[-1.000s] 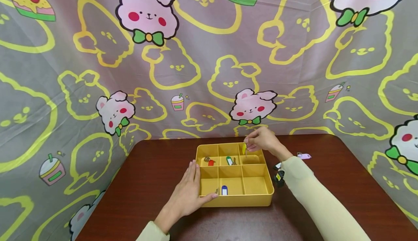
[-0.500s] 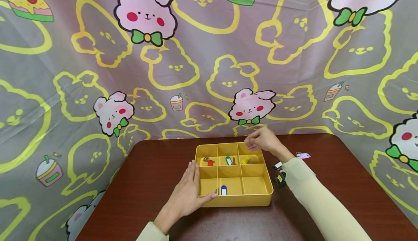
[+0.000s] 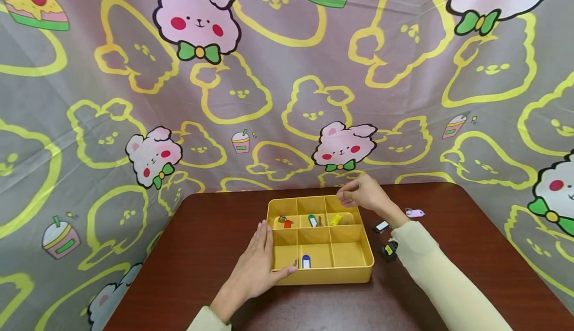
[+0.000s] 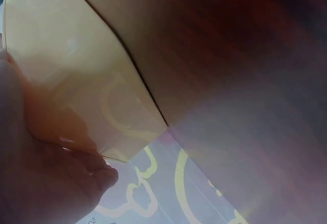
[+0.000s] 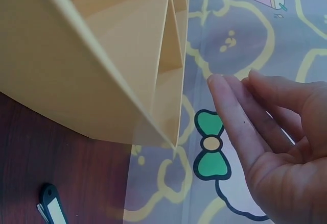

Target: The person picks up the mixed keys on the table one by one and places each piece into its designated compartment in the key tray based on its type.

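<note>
The left hand [image 3: 253, 266] rests against the left side of a yellow divided box [image 3: 325, 275], fingers straight along the wall and thumb at the front rim; the left wrist view shows this hand [image 4: 61, 178] touching the box wall [image 4: 76, 45]. Above the box's back right corner, the right hand [image 3: 365, 194] holds nothing; in the right wrist view the hand [image 5: 276, 127] has loosely bent fingers beside the box [image 5: 56, 66]. The back row holds a red tag [image 3: 288, 224], a green tag [image 3: 312, 221] and a yellow tag [image 3: 336, 220]. A blue tag [image 3: 306, 261] stands in the front middle compartment.
Right of the box on the dark red table [image 3: 215, 221] lie a black tag [image 3: 381, 227], a pale purple tag [image 3: 414, 213] and a black item with a yellow patch [image 3: 390, 248], partly beside the right sleeve. A patterned cloth [image 3: 278, 136] hangs behind.
A second ago the right hand held the yellow tag over the back right compartment; it has let go, and the tag lies inside. The left hand stays against the box.
</note>
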Action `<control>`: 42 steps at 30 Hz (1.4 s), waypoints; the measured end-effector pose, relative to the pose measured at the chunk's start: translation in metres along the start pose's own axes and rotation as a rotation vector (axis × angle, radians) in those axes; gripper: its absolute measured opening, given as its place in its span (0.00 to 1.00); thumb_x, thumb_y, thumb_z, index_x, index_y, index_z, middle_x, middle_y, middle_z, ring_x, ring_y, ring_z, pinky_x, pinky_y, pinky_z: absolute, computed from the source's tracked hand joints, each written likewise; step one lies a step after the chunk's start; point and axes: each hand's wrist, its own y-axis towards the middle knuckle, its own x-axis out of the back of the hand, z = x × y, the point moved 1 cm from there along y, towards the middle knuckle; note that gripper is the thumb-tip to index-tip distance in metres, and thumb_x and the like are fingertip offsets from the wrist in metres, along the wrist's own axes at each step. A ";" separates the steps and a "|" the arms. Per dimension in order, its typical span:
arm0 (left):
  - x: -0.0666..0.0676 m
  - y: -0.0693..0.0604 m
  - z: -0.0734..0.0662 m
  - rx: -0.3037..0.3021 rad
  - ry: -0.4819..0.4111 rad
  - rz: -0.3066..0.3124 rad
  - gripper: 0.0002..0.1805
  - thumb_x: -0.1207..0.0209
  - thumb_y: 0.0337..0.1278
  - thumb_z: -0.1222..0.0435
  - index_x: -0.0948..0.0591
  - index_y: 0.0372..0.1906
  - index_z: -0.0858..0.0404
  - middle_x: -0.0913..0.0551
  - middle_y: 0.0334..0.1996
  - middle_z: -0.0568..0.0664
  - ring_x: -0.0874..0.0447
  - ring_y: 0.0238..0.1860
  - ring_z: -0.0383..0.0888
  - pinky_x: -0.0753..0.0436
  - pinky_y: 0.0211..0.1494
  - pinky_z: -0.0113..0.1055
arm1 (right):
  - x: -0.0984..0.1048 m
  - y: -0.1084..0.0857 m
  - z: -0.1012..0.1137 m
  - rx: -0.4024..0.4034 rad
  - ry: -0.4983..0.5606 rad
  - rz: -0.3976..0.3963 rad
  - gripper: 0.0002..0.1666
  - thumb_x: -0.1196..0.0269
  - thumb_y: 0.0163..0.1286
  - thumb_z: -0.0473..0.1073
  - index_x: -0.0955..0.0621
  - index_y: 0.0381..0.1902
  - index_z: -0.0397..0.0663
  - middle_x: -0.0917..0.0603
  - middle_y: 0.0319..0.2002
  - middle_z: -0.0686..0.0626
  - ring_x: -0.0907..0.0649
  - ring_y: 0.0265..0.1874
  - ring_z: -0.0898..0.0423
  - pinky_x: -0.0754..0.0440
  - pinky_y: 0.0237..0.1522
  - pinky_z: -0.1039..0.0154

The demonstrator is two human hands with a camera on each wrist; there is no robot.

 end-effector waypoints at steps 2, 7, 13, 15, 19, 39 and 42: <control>0.000 0.000 0.000 0.001 0.000 0.004 0.68 0.50 0.58 0.21 0.46 0.82 0.73 0.56 0.85 0.67 0.56 0.87 0.60 0.39 0.86 0.52 | 0.000 -0.002 0.000 0.007 -0.007 -0.006 0.12 0.35 0.75 0.35 0.11 0.48 0.30 0.08 0.45 0.32 0.06 0.41 0.42 0.07 0.41 0.58; 0.001 0.000 0.000 0.004 -0.002 0.009 0.68 0.49 0.59 0.22 0.47 0.83 0.73 0.56 0.85 0.67 0.56 0.87 0.60 0.39 0.86 0.52 | 0.002 -0.008 0.000 0.029 -0.029 -0.015 0.11 0.35 0.75 0.35 0.10 0.46 0.32 0.07 0.41 0.36 0.06 0.40 0.44 0.07 0.39 0.60; 0.001 0.000 0.000 0.003 -0.004 0.007 0.67 0.48 0.59 0.22 0.46 0.82 0.73 0.56 0.85 0.67 0.56 0.87 0.60 0.39 0.86 0.52 | 0.006 -0.015 -0.003 0.023 -0.021 -0.008 0.14 0.35 0.75 0.37 0.12 0.50 0.29 0.08 0.43 0.34 0.06 0.38 0.49 0.08 0.40 0.61; 0.000 0.000 0.000 0.004 -0.008 0.010 0.67 0.49 0.59 0.22 0.47 0.83 0.73 0.57 0.85 0.67 0.57 0.87 0.60 0.40 0.86 0.52 | 0.007 -0.017 -0.004 0.024 -0.026 -0.011 0.15 0.34 0.75 0.37 0.12 0.50 0.29 0.08 0.44 0.34 0.06 0.37 0.51 0.08 0.40 0.61; -0.001 0.000 0.001 0.006 -0.014 0.014 0.68 0.49 0.59 0.22 0.47 0.83 0.73 0.57 0.86 0.66 0.58 0.87 0.59 0.40 0.86 0.52 | 0.011 -0.022 -0.009 0.026 -0.050 -0.019 0.15 0.34 0.75 0.38 0.11 0.50 0.30 0.08 0.44 0.34 0.06 0.35 0.53 0.08 0.40 0.60; 0.002 0.000 0.000 -0.002 -0.012 0.020 0.66 0.48 0.60 0.24 0.47 0.83 0.73 0.53 0.85 0.67 0.56 0.87 0.59 0.40 0.86 0.52 | 0.030 -0.045 -0.021 0.153 -0.285 -0.172 0.11 0.32 0.74 0.41 0.08 0.44 0.38 0.06 0.35 0.44 0.07 0.33 0.52 0.09 0.36 0.62; 0.002 0.000 0.000 0.000 -0.003 0.020 0.66 0.48 0.60 0.23 0.47 0.83 0.73 0.53 0.85 0.67 0.56 0.87 0.59 0.40 0.86 0.52 | 0.031 -0.046 -0.024 0.179 -0.345 -0.197 0.09 0.31 0.73 0.41 0.08 0.42 0.43 0.07 0.32 0.49 0.10 0.31 0.58 0.13 0.33 0.67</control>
